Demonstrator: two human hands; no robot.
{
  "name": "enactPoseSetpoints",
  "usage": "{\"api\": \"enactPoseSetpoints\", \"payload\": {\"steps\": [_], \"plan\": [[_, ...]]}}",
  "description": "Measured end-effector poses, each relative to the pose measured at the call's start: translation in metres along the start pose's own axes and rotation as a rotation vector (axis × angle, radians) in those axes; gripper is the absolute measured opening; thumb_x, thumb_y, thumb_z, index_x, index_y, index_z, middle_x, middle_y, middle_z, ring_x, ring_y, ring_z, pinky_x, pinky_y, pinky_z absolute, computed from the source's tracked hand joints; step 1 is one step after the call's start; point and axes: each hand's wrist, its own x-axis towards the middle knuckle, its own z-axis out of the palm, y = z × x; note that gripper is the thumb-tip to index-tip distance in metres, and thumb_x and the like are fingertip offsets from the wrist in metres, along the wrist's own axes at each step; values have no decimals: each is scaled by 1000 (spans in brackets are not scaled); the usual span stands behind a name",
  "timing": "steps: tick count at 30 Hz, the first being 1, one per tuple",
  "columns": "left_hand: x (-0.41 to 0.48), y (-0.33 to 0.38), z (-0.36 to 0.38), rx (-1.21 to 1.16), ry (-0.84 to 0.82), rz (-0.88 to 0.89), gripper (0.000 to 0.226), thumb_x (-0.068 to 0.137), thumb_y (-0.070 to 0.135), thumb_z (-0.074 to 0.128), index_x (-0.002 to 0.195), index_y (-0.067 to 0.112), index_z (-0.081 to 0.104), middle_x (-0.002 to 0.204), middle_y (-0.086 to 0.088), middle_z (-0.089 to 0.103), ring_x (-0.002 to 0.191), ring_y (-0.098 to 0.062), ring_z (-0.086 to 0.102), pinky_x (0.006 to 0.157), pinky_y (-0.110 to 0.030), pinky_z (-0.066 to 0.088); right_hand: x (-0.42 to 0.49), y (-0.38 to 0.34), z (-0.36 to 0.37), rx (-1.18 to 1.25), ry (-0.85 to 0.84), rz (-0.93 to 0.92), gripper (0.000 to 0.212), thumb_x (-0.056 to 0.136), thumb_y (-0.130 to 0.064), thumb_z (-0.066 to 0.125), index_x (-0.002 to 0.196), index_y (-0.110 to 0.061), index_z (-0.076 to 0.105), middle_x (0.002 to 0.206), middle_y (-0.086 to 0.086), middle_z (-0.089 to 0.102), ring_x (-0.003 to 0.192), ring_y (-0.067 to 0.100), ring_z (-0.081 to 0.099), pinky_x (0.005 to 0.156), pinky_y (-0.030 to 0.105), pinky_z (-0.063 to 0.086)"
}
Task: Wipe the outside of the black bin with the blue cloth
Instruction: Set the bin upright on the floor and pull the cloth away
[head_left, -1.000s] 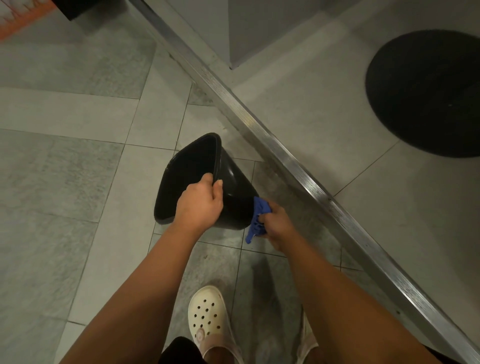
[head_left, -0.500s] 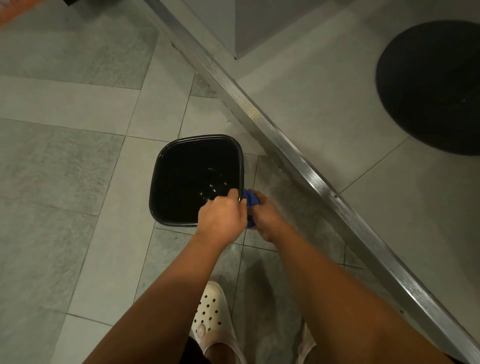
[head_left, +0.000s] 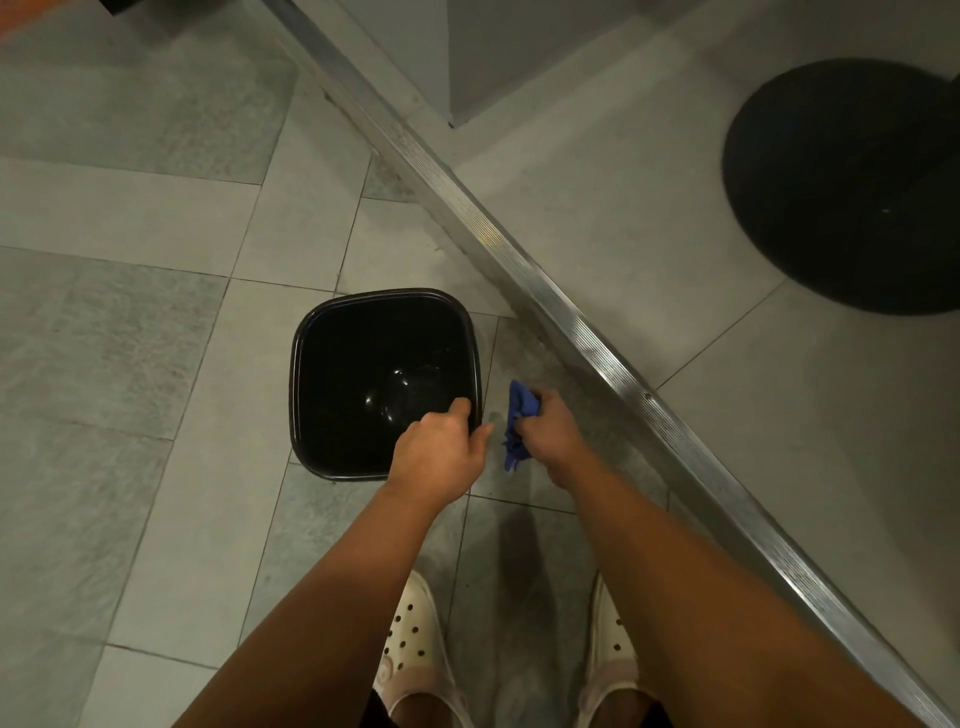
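1. The bin (head_left: 332, 457) stands upright on the tiled floor (head_left: 156, 364), its open mouth facing the camera. It sits just in front of the person's white shoes (head_left: 415, 639) and near a metal strip (head_left: 571, 332) that crosses the floor at an angle.
2. The left hand (head_left: 441, 452) holds the bin by the near right corner of its rim. A finger is hooked over the edge and the thumb lies on the outer side.
3. The right hand (head_left: 550, 431) is closed around the bunched cloth (head_left: 519, 415), with a tail of it hanging below the fist.
4. The cloth is just beside the bin's right side but apart from it, and a strip of floor shows between them. No wiping stroke is in contact at this moment.
5. Seen from above, the outer walls are almost wholly hidden. Only the rim and the glossy inside show, so the pictures cannot say which sides are already clean.
6. My judgement is that the task is under way but not shown as finished. Cloth and bin are both in hand, which fits a pause between strokes or a change of grip.
7. What seems left is to bring the cloth back onto an outer wall, then turn or tip the bin so each side and the base edge get reached.
8. A dark round mat (head_left: 857, 182) lies well apart, beyond the strip, and plays no part.
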Motion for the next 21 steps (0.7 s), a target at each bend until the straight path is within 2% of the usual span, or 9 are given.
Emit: {"api": "enactPoseSetpoints", "payload": {"steps": [2, 5, 7, 9, 14, 17, 19, 21], "plan": [[1, 1, 1, -18, -6, 1, 29, 94, 43, 45, 108, 18, 50, 72, 4, 58, 57, -8, 54, 47, -19, 36, 1, -1, -5, -30, 41, -8, 36, 87, -2, 51, 121, -8, 40, 90, 11, 59, 74, 22, 63, 66, 38, 57], [4, 3, 1, -52, -10, -12, 31, 93, 44, 47, 110, 19, 50, 78, 2, 64, 63, -10, 59, 53, -21, 42, 1, -7, -13, -6, 96, -24, 26, 90, -11, 52, 115, -11, 44, 94, 4, 54, 73, 12, 56, 59, 24, 46], [6, 4, 1, -76, -12, -19, 32, 92, 45, 49, 111, 19, 51, 82, 2, 65, 67, -10, 61, 56, -23, 47, 2, -9, -18, 81, 140, 7, 16, 90, -14, 51, 105, -14, 48, 97, 9, 56, 79, 18, 57, 68, 32, 49], [7, 4, 2, -97, -16, -29, 34, 91, 46, 51, 111, 19, 52, 86, 1, 66, 69, -10, 61, 59, -25, 50, 2, -13, -22, 163, 223, 43, 7, 85, -13, 51, 91, -17, 52, 93, 12, 59, 82, 27, 60, 76, 41, 51], [5, 13, 0, -86, -32, -75, 43, 90, 47, 52, 120, 17, 52, 93, -1, 67, 73, -9, 59, 62, -25, 49, -2, -23, -41, 147, 395, 16, 11, 80, -11, 49, 70, -15, 53, 68, 7, 53, 61, 22, 51, 56, 29, 41], [6, 24, -6, -56, 132, -131, 50, 88, 50, 52, 124, 14, 50, 107, -6, 63, 92, -17, 61, 66, -26, 46, -3, -29, -57, 105, 400, 22, 15, 78, -7, 52, 65, -15, 54, 59, 4, 50, 56, 20, 49, 54, 28, 40], [10, 35, -9, -43, 279, -105, 56, 87, 49, 53, 126, 10, 48, 117, -10, 53, 108, -23, 50, 81, -32, 46, -5, -31, -66, 121, 342, 23, 12, 79, -5, 56, 75, -15, 61, 65, 7, 56, 59, 21, 53, 58, 30, 45], [20, 47, -10, -123, 340, -19, 54, 85, 47, 56, 122, 8, 51, 115, -12, 50, 109, -24, 43, 88, -31, 40, -7, -33, -72, 208, 282, 8, 9, 77, -4, 62, 83, -11, 64, 73, 12, 61, 66, 23, 57, 61, 30, 48]]}}
